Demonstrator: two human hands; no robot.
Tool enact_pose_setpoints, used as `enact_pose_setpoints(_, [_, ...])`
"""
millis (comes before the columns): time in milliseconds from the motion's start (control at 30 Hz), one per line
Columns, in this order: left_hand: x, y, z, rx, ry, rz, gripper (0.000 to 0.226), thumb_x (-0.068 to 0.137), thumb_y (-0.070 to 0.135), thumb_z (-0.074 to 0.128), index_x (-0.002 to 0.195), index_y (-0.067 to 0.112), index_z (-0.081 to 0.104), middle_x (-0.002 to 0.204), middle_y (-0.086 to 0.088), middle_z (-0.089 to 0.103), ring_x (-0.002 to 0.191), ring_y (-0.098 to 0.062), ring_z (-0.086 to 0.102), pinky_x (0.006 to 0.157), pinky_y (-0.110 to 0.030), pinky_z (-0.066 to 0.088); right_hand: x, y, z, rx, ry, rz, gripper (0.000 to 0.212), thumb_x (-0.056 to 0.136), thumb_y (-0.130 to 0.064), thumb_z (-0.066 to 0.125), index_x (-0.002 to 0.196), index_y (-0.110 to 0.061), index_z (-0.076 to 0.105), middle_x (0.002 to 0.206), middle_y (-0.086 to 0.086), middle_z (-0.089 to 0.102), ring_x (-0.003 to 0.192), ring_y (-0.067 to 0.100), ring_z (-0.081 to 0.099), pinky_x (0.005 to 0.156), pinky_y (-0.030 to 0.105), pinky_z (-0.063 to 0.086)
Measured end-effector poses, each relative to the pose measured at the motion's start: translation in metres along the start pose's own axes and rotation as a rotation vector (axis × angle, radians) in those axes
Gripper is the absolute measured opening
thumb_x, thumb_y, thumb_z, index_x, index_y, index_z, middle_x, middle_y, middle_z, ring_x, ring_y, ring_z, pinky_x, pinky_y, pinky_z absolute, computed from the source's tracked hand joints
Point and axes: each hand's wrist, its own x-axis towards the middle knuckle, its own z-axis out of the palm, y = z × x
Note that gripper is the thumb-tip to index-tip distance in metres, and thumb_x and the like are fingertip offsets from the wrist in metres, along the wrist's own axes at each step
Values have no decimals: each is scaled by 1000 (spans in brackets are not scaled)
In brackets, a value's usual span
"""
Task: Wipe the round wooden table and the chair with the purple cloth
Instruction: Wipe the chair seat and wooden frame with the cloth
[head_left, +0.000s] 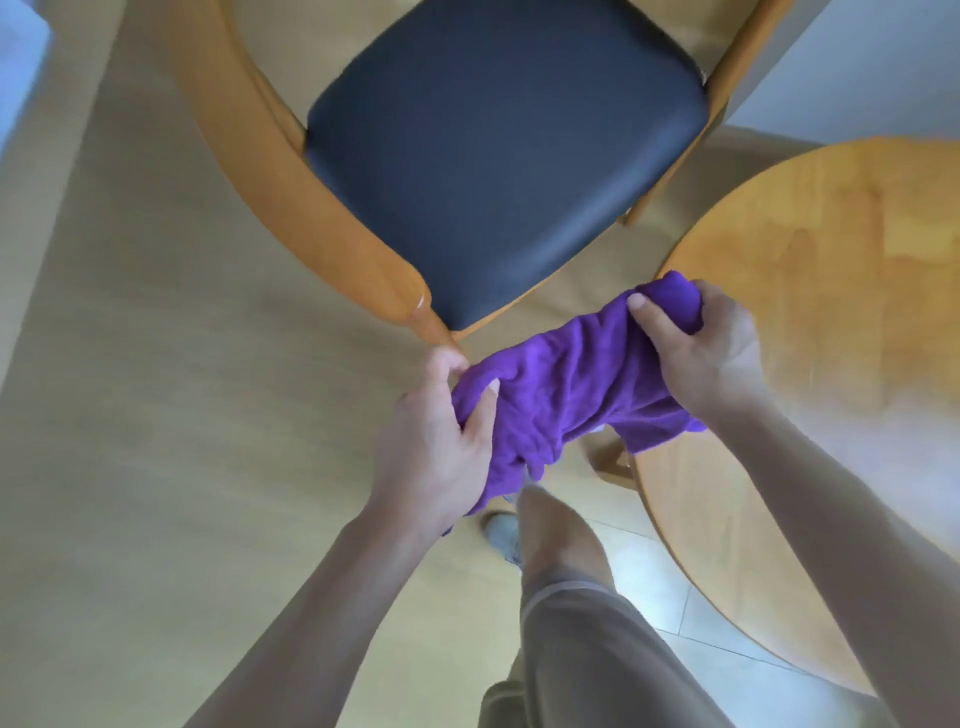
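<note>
Here no writing is legible anywhere. One purple cloth hangs mid-frame, stretched between two hands: the left hand grips its lower-left end, the right hand pinches its upper-right end. One chair stands above, one round wooden table at right.

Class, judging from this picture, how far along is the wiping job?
Done: nothing shows as wiped; cannot tell. In hand: the left hand and right hand both grip the bunched cloth in the air, touching neither the chair nor the table. Left: seemingly wiping both.
</note>
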Motion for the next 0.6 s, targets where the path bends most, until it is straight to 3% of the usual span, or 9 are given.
enact_pose_setpoints(67, [15, 11, -12, 4, -31, 39, 13, 101, 42, 56, 99, 36, 45, 65, 23, 61, 59, -7, 56, 53, -22, 38, 15, -10, -1, 21, 9, 44, 40, 86, -56, 70, 76, -19, 58, 61, -11, 54, 54, -2, 50, 50, 10, 37])
enact_pose_setpoints(133, [37, 22, -27, 21, -71, 107, 13, 100, 39, 58, 96, 35, 46, 76, 22, 64, 68, -7, 61, 57, -23, 45, 30, -13, 4, 59, 19, 90, 38, 87, -54, 71, 76, -19, 60, 59, -13, 57, 54, -2, 52, 50, 10, 39])
enact_pose_setpoints(200, [71, 34, -44, 100, -99, 199, 16, 98, 37, 60, 92, 34, 45, 73, 17, 63, 66, -10, 60, 54, -25, 44, 51, -21, 14, 93, 33, 114, 36, 88, -51, 71, 75, -19, 61, 58, -17, 59, 55, -1, 53, 52, 13, 39])
enact_pose_setpoints(300, [132, 52, -65, 279, -140, 309, 19, 96, 38, 63, 89, 34, 45, 67, 15, 61, 60, -12, 58, 53, -29, 45, 78, -34, 30, 135, 36, 173, 34, 89, -48, 70, 79, -17, 64, 66, -9, 61, 58, 1, 53, 54, 15, 39])
enact_pose_setpoints(400, [198, 64, -89, 410, -202, 293, 17, 95, 39, 66, 90, 32, 51, 75, 15, 64, 74, -11, 62, 66, -39, 55, 91, -44, 40, 137, 67, 242, 33, 90, -44, 71, 81, -15, 59, 73, -3, 59, 64, 1, 55, 56, 9, 38])
enact_pose_setpoints(500, [262, 71, -111, 456, -236, 252, 16, 94, 39, 69, 90, 29, 58, 81, 14, 65, 81, -13, 64, 74, -37, 55, 117, -69, 52, 176, 61, 265, 26, 93, -36, 69, 81, -18, 55, 77, -7, 59, 67, -6, 55, 59, 7, 37])
enact_pose_setpoints(600, [309, 69, -132, 488, -275, 212, 16, 95, 39, 69, 90, 25, 61, 85, 10, 65, 80, -11, 63, 73, -34, 53, 149, -101, 65, 270, 41, 267, 22, 86, -33, 62, 89, -13, 53, 83, -3, 58, 76, 13, 52, 67, 25, 40])
